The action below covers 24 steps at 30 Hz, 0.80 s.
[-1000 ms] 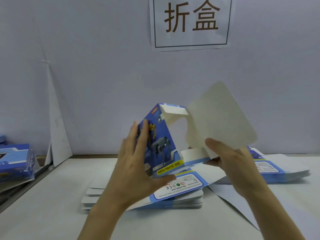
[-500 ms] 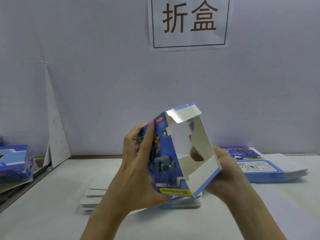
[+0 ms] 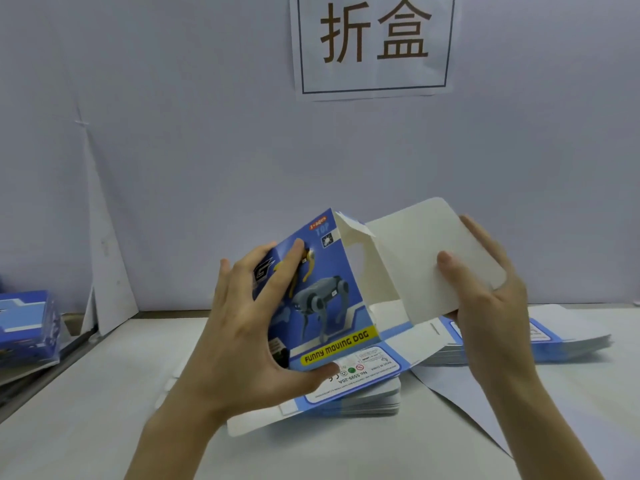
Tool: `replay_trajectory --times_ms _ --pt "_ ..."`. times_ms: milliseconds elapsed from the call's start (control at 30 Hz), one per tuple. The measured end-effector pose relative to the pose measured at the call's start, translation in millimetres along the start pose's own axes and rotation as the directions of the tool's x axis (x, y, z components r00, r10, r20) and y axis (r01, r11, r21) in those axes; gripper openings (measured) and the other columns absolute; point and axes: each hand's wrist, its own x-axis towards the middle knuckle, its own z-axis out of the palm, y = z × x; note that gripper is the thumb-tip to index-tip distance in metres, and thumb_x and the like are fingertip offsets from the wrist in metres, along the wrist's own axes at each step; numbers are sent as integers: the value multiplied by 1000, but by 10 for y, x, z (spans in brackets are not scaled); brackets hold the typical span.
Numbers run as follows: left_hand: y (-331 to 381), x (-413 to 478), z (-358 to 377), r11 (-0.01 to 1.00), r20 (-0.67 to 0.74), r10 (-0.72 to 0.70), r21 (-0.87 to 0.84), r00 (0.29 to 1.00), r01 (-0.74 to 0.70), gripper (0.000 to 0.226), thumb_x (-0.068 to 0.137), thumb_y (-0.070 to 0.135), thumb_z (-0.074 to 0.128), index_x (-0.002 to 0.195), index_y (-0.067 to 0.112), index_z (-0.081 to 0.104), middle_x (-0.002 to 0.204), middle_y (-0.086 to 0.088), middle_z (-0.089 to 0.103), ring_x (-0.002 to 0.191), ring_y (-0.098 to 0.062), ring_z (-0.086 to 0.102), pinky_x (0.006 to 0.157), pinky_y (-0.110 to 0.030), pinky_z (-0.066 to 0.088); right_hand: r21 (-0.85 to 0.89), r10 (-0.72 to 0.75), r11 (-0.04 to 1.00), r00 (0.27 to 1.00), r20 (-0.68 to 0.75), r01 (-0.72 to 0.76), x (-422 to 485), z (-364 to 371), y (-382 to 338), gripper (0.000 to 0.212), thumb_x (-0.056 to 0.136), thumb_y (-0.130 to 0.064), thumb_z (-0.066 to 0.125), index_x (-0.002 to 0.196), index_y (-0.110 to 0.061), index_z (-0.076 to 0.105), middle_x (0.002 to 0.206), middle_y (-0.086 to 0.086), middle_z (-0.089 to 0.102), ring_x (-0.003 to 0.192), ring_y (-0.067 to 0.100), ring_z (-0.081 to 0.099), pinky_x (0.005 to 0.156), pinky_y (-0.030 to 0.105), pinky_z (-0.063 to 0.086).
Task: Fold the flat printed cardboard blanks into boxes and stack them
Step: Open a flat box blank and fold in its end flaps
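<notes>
Box (image 3: 325, 299) stands half-formed, long axis upright: left hand (image 3: 249, 323) clamps its printed face, right hand (image 3: 485, 292), nearer the white flap (image 3: 426, 258), pinches that flap beside the open side.

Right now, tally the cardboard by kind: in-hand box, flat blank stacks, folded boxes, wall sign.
Half-folded box in both hands: 1
Stacks of flat blanks: 2, centre and right
Pile of folded boxes, far left, count unclear: 1
Paper sign: 1
Total: 5

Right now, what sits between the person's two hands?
In the head view, the half-folded box spans between the left hand and the right hand, which holds its white flap.
</notes>
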Motion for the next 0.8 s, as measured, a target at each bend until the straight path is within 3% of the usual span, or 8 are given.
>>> replay_trajectory --times_ms 100,233,300,367,467,567,667,800 --pt "5 1 -19 1000 -4 -13 -10 1000 13 109 60 68 69 148 37 14 144 2 24 134 -26 36 100 -60 41 -20 -113 993 993 32 113 -21 27 11 42 93 -10 59 119 -43 62 101 -29 69 87 -6 65 67 13 52" --pt "9 -12 -7 999 -28 -2 41 1000 3 109 58 69 68 148 35 16 144 1 25 129 -27 39 95 -48 49 -78 -211 973 974 80 217 -45 61 41 40 95 -2 53 112 -36 66 98 -31 69 88 -10 61 73 8 46" --pt "4 -18 13 996 -32 -4 92 999 7 109 58 72 65 148 36 15 144 2 23 128 -23 37 93 -45 51 -1 -141 990 985 99 141 -33 59 42 34 93 -14 57 113 -40 67 102 -24 71 90 -6 64 71 12 50" --pt "-8 -21 30 991 -30 -16 132 999 20 109 58 73 64 148 37 14 145 0 21 129 -23 36 94 -47 51 210 39 974 975 217 -86 -17 68 17 28 87 -39 55 111 -41 70 108 -13 72 94 3 68 68 19 55" --pt "-12 -12 43 987 -29 -22 156 999 27 108 58 72 64 147 35 16 144 -3 20 131 -28 35 95 -56 47 495 170 802 922 348 -335 3 92 -19 38 85 -48 46 107 -33 74 112 -4 72 101 10 68 74 25 57" --pt "-1 -2 64 978 -49 27 208 998 -17 107 57 68 68 146 28 23 144 -8 24 131 -23 29 94 -62 45 471 245 779 891 381 -415 -5 82 -2 28 80 -40 56 91 -28 79 97 -3 75 89 10 71 67 24 57" --pt "-6 -11 81 978 -51 39 205 998 -28 107 56 66 69 146 27 24 145 -8 23 132 -19 26 92 -63 45 318 294 844 868 400 -432 8 30 43 27 81 -35 56 88 -21 78 88 2 74 79 11 70 62 23 56" --pt "-39 -24 43 995 -66 34 92 997 -28 112 58 69 69 150 36 13 145 -3 20 132 -23 36 88 -43 55 235 276 909 918 286 -346 39 -13 30 23 95 -16 49 100 -16 71 85 -1 74 70 8 68 54 21 54"
